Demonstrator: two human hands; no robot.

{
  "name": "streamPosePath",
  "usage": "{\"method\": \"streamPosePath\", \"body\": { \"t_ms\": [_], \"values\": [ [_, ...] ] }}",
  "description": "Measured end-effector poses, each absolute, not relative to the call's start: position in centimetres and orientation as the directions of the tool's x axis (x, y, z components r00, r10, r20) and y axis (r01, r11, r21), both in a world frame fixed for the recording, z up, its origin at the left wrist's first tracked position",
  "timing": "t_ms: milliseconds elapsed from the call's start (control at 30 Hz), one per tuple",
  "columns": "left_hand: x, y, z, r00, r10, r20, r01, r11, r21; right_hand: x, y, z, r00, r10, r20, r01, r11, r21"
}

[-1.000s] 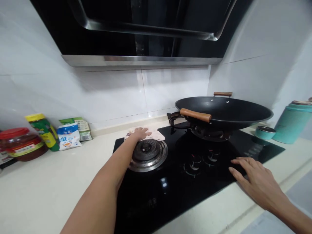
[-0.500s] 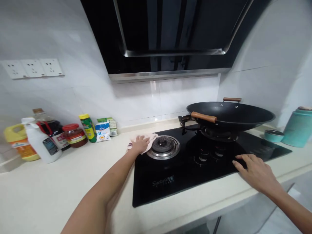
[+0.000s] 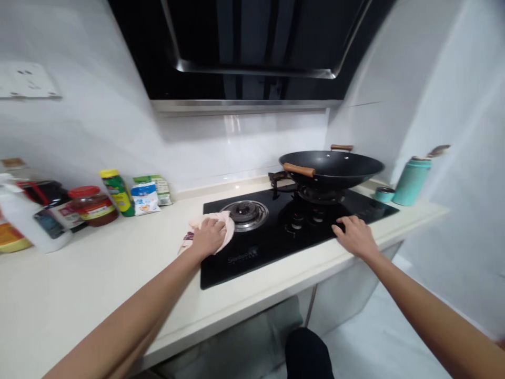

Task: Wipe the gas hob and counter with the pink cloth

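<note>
My left hand (image 3: 208, 236) presses down on a pinkish cloth (image 3: 228, 229), fingers curled over it. The cloth lies across the left edge of the black glass gas stove (image 3: 260, 263), touching the rim of the left burner (image 3: 243, 213). Part of it is hidden under my palm. My right hand (image 3: 355, 236) rests at the stove's front edge, fingers apart and holding nothing, near the control knobs (image 3: 297, 221). A black wok (image 3: 335, 171) with wooden handles sits on the right burner.
Left along the wall stand a white bottle (image 3: 37, 221), a red-lidded jar (image 3: 93, 206), a green yellow-capped container (image 3: 118, 193) and a blue-white packet (image 3: 144, 199). On the right are a teal canister (image 3: 412, 181) and a small teal bowl (image 3: 384, 194). The range hood (image 3: 252, 52) hangs above.
My left hand has drawn the cloth toward the front along the stove's left edge. The right hand stays at the front edge. The view has turned right and tipped down.
</note>
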State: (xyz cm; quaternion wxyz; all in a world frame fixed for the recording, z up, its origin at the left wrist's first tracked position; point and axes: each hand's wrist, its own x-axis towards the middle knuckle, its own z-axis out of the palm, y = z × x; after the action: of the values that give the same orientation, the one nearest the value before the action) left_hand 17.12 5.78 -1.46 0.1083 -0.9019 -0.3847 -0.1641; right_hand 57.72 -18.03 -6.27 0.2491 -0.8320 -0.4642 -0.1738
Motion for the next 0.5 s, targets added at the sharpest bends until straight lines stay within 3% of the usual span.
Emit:
{"method": "streamPosePath", "body": {
  "t_ms": [133,233,500],
  "values": [
    [18.2,2.9,-1.9,0.674,0.627,0.392,0.713,-0.691,-0.12,57.0,-18.0,-5.3,0.573,0.654,0.494,0.817,-0.5,-0.286],
    [20.0,-0.2,-2.3,0.756,0.524,0.392,0.619,-0.767,-0.168,56.4,-18.1,-4.7,0.618,0.655,0.435,0.786,-0.497,-0.367],
    [24.5,-7.4,-2.4,0.868,0.259,0.425,0.37,-0.907,-0.202,55.2,-19.2,-3.2,0.637,0.677,0.37,0.768,-0.514,-0.382]
  ]
}}
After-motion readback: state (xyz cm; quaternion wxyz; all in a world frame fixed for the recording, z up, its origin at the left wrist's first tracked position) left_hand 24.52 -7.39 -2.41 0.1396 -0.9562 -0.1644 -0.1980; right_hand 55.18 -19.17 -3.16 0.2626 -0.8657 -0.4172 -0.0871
